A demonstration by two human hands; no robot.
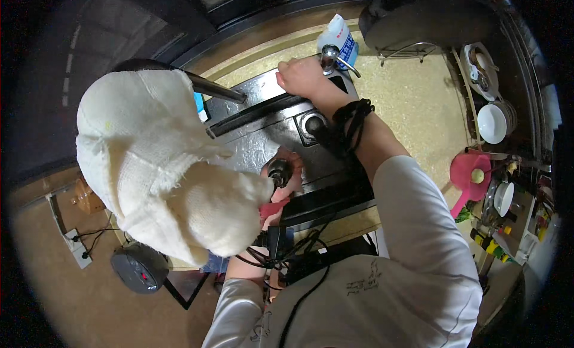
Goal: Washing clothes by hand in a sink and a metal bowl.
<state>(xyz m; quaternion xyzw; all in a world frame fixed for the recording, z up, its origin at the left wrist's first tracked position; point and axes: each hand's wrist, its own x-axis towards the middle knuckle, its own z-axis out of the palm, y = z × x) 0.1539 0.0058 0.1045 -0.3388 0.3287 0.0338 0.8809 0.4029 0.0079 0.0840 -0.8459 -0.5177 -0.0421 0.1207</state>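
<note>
My right hand [301, 77] lies with its fingers curled at the back ledge of a dark metal sink [251, 146], beside a small chrome tap [329, 56]. Whatever may be under its fingers is hidden. Lower down, in the sink, my left hand [294, 166] is under a black nozzle [280, 172] and partly covered by it. A red band or cloth [272, 208] shows at the left wrist. White knitted cloth [134, 123] covers much of the left side, around a dark tall tap pipe [219, 90]. The nozzle pokes out of this cloth.
A blue and white bag [343, 43] stands behind the small tap. A square fitting [309, 123] is set in the sink. To the right are white bowls [492, 122], a pink strainer [471, 175] and bottles [491, 245]. Black cables [296, 254] hang before my body.
</note>
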